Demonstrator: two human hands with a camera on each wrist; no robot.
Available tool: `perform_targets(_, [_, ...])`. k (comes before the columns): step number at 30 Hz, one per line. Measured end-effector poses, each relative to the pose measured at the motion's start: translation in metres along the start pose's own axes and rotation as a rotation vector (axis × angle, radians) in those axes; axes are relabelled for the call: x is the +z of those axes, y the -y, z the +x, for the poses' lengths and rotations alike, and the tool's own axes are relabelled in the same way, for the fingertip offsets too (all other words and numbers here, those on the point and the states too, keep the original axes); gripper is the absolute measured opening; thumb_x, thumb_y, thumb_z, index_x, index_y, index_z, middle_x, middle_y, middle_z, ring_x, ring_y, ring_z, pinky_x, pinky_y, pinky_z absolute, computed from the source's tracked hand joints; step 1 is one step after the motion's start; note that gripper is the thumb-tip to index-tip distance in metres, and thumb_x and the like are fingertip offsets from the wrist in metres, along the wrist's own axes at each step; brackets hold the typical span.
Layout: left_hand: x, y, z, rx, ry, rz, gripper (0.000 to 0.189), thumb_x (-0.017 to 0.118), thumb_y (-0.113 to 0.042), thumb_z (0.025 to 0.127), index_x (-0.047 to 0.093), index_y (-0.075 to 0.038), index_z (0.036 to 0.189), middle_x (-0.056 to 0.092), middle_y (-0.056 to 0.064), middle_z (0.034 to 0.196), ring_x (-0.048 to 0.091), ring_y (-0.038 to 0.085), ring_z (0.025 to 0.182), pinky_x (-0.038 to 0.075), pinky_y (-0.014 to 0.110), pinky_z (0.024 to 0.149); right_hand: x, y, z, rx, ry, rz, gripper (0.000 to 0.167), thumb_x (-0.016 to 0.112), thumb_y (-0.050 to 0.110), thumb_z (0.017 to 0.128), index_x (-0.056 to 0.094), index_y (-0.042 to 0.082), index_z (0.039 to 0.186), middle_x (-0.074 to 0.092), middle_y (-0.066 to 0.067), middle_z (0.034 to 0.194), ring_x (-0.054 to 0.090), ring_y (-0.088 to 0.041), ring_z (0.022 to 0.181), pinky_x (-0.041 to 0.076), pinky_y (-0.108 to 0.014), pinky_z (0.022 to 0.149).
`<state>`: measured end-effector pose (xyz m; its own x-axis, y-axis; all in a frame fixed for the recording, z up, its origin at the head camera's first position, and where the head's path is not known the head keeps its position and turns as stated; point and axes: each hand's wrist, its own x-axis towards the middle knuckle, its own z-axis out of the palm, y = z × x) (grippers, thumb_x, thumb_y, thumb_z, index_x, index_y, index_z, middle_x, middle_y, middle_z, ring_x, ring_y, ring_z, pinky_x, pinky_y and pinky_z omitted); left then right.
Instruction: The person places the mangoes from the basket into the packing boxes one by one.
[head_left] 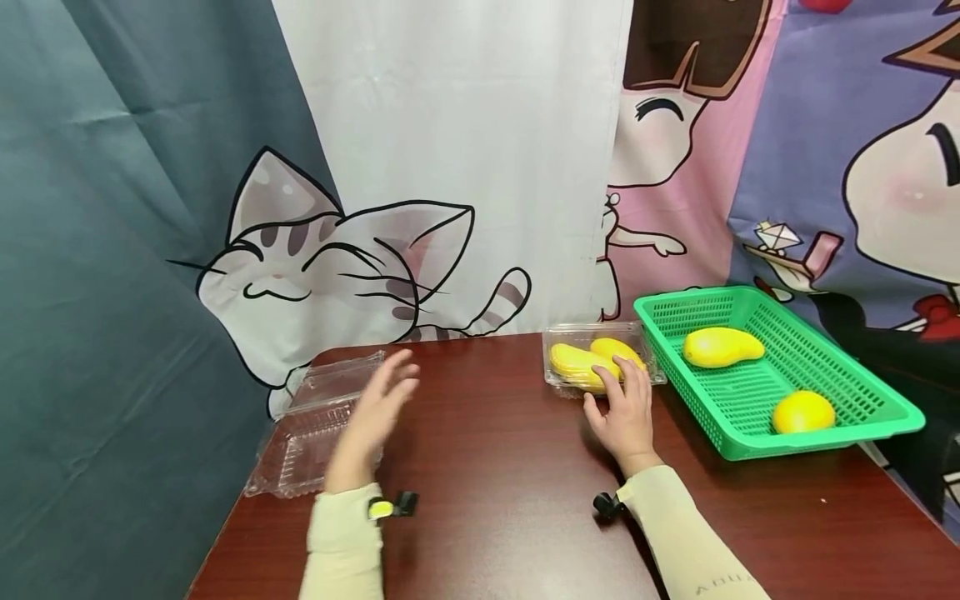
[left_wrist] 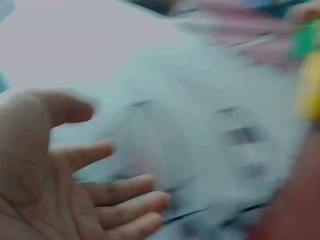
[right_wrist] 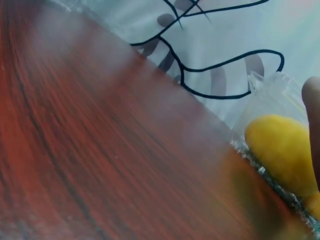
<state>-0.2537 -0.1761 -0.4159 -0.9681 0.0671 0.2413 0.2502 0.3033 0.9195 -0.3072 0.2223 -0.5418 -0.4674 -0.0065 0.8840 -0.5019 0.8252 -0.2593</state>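
Toward the back of the table stands a clear plastic clamshell box [head_left: 558,377] with yellow mangoes [head_left: 573,362] inside. My right hand [head_left: 624,417] reaches over its front edge, fingers spread; whether the fingertips touch the plastic cannot be told. In the right wrist view, a mango [right_wrist: 280,150] shows through the box, with part of a finger [right_wrist: 312,115] at the right edge. My left hand [head_left: 375,417] is raised beside a second clamshell box [head_left: 300,454], which lies with its lid folded back. The left wrist view shows this hand [left_wrist: 75,175] palm out, holding nothing.
At the right, a green plastic basket [head_left: 825,367] holds a long yellow mango [head_left: 722,347] and a rounder yellow fruit [head_left: 802,412]. The brown table [head_left: 480,500] meets a printed cloth backdrop [head_left: 465,125] behind. A small black camera is strapped at each wrist.
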Motion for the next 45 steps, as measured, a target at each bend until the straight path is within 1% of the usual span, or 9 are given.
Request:
perform_targets(3, [-0.065,-0.011,-0.024,0.027,-0.110,0.100,0.053,0.049,-0.018,0.107,0.035,-0.012,0.157,0.052,0.017,0.145,0.050,0.020,0.129,0.038,0.039,0.108,0.001,0.003,-0.001,0.013,-0.007,0.023,0.047,0.064,0.025,0.081,0.064,0.008,0.124,0.049,-0.027,0.138,0.043,-0.051,0.126,0.027,-0.068,0.106])
perform_targets(7, [-0.133,0.004,-0.054,-0.209,-0.450,0.068,0.052,0.043,-0.030,0.107,0.034,-0.026,0.159,0.050,0.003,0.147,0.047,0.008,0.124,0.032,0.029,0.109,0.001,0.004,-0.002,0.024,0.010,0.029,0.048,0.065,0.025,0.081,0.063,0.007,0.126,0.049,-0.027,0.139,0.043,-0.052,0.126,0.028,-0.067,0.106])
perform_targets(13, [-0.178,0.049,-0.067,-0.515,-0.610,-0.092,0.059,0.041,-0.050,0.104,0.022,-0.045,0.159,0.030,-0.005,0.164,0.026,0.020,0.148,0.015,0.047,0.122,-0.003,0.002,-0.002,0.047,0.035,0.040,0.048,0.065,0.023,0.083,0.062,0.006,0.128,0.049,-0.027,0.139,0.043,-0.048,0.128,0.027,-0.062,0.110])
perform_targets(18, [-0.176,0.098,-0.064,-0.491,-0.557,-0.427,0.056,0.042,-0.045,0.106,0.025,-0.040,0.159,0.038,-0.005,0.158,0.025,0.015,0.150,0.020,0.033,0.121,-0.006,0.002,-0.002,0.079,0.055,0.055,0.048,0.066,0.022,0.083,0.062,0.006,0.129,0.050,-0.027,0.138,0.043,-0.048,0.128,0.027,-0.059,0.111])
perform_targets(23, [-0.165,0.140,-0.068,-0.320,-0.455,-0.969,0.048,0.042,-0.028,0.108,0.034,-0.031,0.156,0.063,-0.007,0.130,0.032,0.012,0.146,0.030,0.025,0.114,-0.007,0.003,-0.003,0.107,0.064,0.087,0.049,0.069,0.019,0.082,0.062,0.007,0.130,0.051,-0.026,0.137,0.044,-0.049,0.127,0.029,-0.061,0.108])
perform_targets(26, [-0.159,0.152,-0.068,-0.232,-0.374,-1.122,0.052,0.041,-0.018,0.108,0.032,-0.029,0.158,0.067,-0.001,0.126,0.031,0.013,0.147,0.029,0.025,0.115,-0.006,0.004,-0.004,0.114,0.055,0.090,0.050,0.070,0.017,0.082,0.062,0.006,0.130,0.051,-0.027,0.136,0.044,-0.051,0.125,0.029,-0.062,0.107])
perform_targets(29, [-0.153,0.157,-0.064,-0.210,-0.291,-1.060,0.063,0.038,-0.010,0.108,0.016,-0.031,0.163,0.059,-0.005,0.134,0.021,0.013,0.152,0.022,0.024,0.119,-0.007,0.004,-0.004,0.114,0.043,0.091,0.049,0.069,0.016,0.082,0.062,0.005,0.130,0.052,-0.028,0.135,0.044,-0.051,0.125,0.029,-0.062,0.107])
perform_targets(38, [-0.131,0.155,-0.047,-0.255,-0.205,-0.455,0.071,0.028,0.002,0.104,-0.008,-0.016,0.163,0.016,0.004,0.167,0.007,0.026,0.155,0.021,0.023,0.119,-0.008,0.005,-0.001,0.091,0.047,0.116,0.046,0.064,0.020,0.085,0.062,0.001,0.126,0.056,-0.024,0.130,0.048,-0.043,0.123,0.029,-0.061,0.110])
perform_targets(45, [-0.087,0.151,-0.033,-0.168,-0.120,-0.404,0.070,0.026,0.009,0.098,0.002,-0.005,0.163,0.027,0.012,0.161,0.021,0.029,0.152,0.025,0.031,0.120,-0.008,0.005,-0.002,0.087,0.040,0.120,0.044,0.064,0.019,0.085,0.063,-0.001,0.124,0.057,-0.025,0.125,0.049,-0.044,0.119,0.030,-0.060,0.109])
